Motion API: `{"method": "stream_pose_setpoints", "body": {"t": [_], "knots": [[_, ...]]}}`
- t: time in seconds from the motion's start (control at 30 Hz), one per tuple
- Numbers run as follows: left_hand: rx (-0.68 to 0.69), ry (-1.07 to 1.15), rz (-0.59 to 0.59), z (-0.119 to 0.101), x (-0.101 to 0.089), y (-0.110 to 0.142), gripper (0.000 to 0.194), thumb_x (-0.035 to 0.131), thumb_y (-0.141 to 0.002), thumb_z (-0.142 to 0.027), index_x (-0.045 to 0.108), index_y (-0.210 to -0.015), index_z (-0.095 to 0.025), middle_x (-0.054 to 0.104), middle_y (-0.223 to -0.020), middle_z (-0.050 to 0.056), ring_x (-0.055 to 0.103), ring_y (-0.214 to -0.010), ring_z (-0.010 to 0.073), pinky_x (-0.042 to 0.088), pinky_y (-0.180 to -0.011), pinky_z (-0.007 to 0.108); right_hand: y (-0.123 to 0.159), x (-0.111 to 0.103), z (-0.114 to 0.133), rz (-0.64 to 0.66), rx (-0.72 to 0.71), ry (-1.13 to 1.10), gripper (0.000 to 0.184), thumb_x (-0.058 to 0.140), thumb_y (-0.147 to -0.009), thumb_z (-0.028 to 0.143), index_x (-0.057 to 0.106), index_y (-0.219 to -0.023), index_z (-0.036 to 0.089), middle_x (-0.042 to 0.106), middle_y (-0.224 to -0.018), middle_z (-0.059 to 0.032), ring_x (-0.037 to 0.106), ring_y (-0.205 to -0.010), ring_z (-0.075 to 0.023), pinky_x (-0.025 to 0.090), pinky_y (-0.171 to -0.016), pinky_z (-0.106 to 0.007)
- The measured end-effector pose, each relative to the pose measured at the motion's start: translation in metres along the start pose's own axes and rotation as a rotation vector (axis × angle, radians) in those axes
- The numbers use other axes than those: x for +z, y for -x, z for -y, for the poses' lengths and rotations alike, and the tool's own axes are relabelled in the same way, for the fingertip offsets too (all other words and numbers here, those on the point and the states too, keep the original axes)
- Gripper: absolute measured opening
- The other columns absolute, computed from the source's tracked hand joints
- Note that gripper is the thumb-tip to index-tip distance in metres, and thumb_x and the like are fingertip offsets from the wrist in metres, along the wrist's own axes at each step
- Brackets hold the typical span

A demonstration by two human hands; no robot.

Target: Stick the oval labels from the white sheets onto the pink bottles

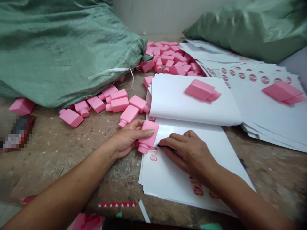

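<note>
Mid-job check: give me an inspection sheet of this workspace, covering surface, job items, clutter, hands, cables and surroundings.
Surface: brown worktable, scuffed and speckled with coloured bits.
Job items: pink bottle in hand, over the left edge of the white sheets with red printed marks; loose bottles left of the sheets.
Clutter: red patterned strip and white strip near the front edge; pixelated object at far left.
Left hand: holds the bottle, thumb across its face.
Right hand: over the sheets, pinching a small dark object, mostly hidden.
Cables: nothing seen.
Surroundings: left green sack, right green sack, pale wall behind.
</note>
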State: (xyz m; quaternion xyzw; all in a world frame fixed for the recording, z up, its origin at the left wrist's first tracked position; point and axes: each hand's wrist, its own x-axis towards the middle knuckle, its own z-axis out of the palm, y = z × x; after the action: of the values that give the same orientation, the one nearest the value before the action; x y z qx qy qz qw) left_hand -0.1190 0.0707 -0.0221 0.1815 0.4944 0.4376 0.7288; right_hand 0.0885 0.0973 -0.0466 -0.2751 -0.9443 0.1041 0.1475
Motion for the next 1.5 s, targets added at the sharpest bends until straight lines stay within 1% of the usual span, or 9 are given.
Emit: {"method": "stream_pose_setpoints", "body": {"t": [0.23, 0.4, 0.57, 0.67, 0.77, 0.83, 1.07, 1.37, 1.5], "knots": [[0.009, -0.014, 0.003, 0.003, -0.001, 0.0, 0.026, 0.074, -0.075, -0.008, 0.062, -0.098, -0.013, 0.067, -0.09, 0.004, 0.063, -0.072, 0.0116, 0.05, -0.069, 0.026, -0.002, 0.0, 0.001, -0.019, -0.05, 0.03, 0.024, 0.045, -0.096, 0.016, 0.068, -0.094, 0.02, 0.066, -0.074, -0.0018, 0.057, -0.063, -0.0152, 0.027, -0.066, -0.033], [0.016, -0.007, 0.007, 0.003, 0.0, -0.001, 0.027, 0.074, -0.074, -0.007, 0.063, -0.097, -0.013, 0.067, -0.091, 0.005, 0.063, -0.073, 0.0122, 0.05, -0.07, 0.026, -0.007, 0.0, 0.002, 0.011, -0.009, 0.004, 0.027, 0.042, -0.096, 0.019, 0.069, -0.092, 0.021, 0.067, -0.073, -0.0029, 0.058, -0.063, -0.0153, 0.028, -0.067, -0.033], [0.02, -0.014, -0.009, 0.002, 0.0, 0.0, 0.028, 0.075, -0.074, -0.008, 0.063, -0.098, -0.013, 0.067, -0.092, 0.005, 0.063, -0.074, 0.0126, 0.05, -0.07, 0.027, -0.006, -0.003, 0.004, 0.068, 0.1, -0.28, 0.019, 0.048, -0.091, 0.02, 0.067, -0.093, 0.023, 0.072, -0.087, -0.0014, 0.064, -0.073, -0.0162, 0.036, -0.071, -0.032], [0.019, -0.014, -0.013, 0.003, -0.001, -0.001, 0.03, 0.077, -0.071, -0.01, 0.063, -0.097, -0.014, 0.067, -0.091, 0.005, 0.062, -0.073, 0.0125, 0.05, -0.07, 0.027, 0.0, -0.005, 0.009, 0.029, 0.213, -0.389, 0.018, 0.048, -0.091, 0.025, 0.066, -0.095, 0.024, 0.073, -0.09, -0.0016, 0.066, -0.078, -0.0175, 0.042, -0.072, -0.032], [0.015, -0.026, 0.003, 0.003, -0.002, -0.001, 0.033, 0.079, -0.07, -0.013, 0.063, -0.099, -0.014, 0.067, -0.094, 0.006, 0.063, -0.075, 0.0134, 0.05, -0.072, 0.028, 0.008, -0.004, 0.014, -0.053, 0.333, -0.263, 0.019, 0.048, -0.091, 0.025, 0.065, -0.096, 0.023, 0.073, -0.089, -0.0023, 0.066, -0.075, -0.0187, 0.046, -0.068, -0.031], [0.022, -0.033, 0.006, 0.003, -0.002, -0.001, 0.034, 0.079, -0.07, -0.013, 0.063, -0.1, -0.014, 0.068, -0.095, 0.006, 0.063, -0.076, 0.0138, 0.051, -0.073, 0.028, 0.011, -0.002, 0.019, -0.063, 0.365, -0.169, 0.018, 0.048, -0.09, 0.024, 0.065, -0.095, 0.024, 0.073, -0.085, -0.0009, 0.065, -0.07, -0.0192, 0.045, -0.063, -0.031], [0.033, -0.035, -0.011, 0.003, 0.001, 0.001, 0.029, 0.073, -0.075, -0.008, 0.062, -0.102, -0.012, 0.067, -0.095, 0.006, 0.064, -0.077, 0.0133, 0.051, -0.072, 0.028, 0.009, 0.003, 0.027, -0.004, 0.391, -0.065, 0.014, 0.052, -0.089, 0.022, 0.066, -0.09, 0.024, 0.072, -0.076, 0.0009, 0.06, -0.06, -0.0189, 0.04, -0.057, -0.029], [0.027, -0.01, -0.016, 0.003, 0.001, 0.001, 0.03, 0.075, -0.072, -0.008, 0.063, -0.099, -0.014, 0.068, -0.095, 0.006, 0.064, -0.077, 0.0133, 0.051, -0.075, 0.028, 0.002, 0.001, 0.035, -0.035, 0.324, 0.1, 0.017, 0.05, -0.089, 0.019, 0.063, -0.079, 0.022, 0.069, -0.068, -0.0006, 0.054, -0.053, -0.0172, 0.03, -0.055, -0.029], [0.031, -0.013, -0.01, 0.003, 0.001, 0.002, 0.027, 0.074, -0.074, -0.007, 0.063, -0.098, -0.013, 0.068, -0.095, 0.006, 0.064, -0.077, 0.013, 0.051, -0.075, 0.028, 0.0, 0.0, 0.037, 0.014, 0.418, 0.037, 0.015, 0.051, -0.087, 0.02, 0.063, -0.08, 0.022, 0.07, -0.068, -0.0009, 0.056, -0.055, -0.0177, 0.03, -0.054, -0.028]]}}
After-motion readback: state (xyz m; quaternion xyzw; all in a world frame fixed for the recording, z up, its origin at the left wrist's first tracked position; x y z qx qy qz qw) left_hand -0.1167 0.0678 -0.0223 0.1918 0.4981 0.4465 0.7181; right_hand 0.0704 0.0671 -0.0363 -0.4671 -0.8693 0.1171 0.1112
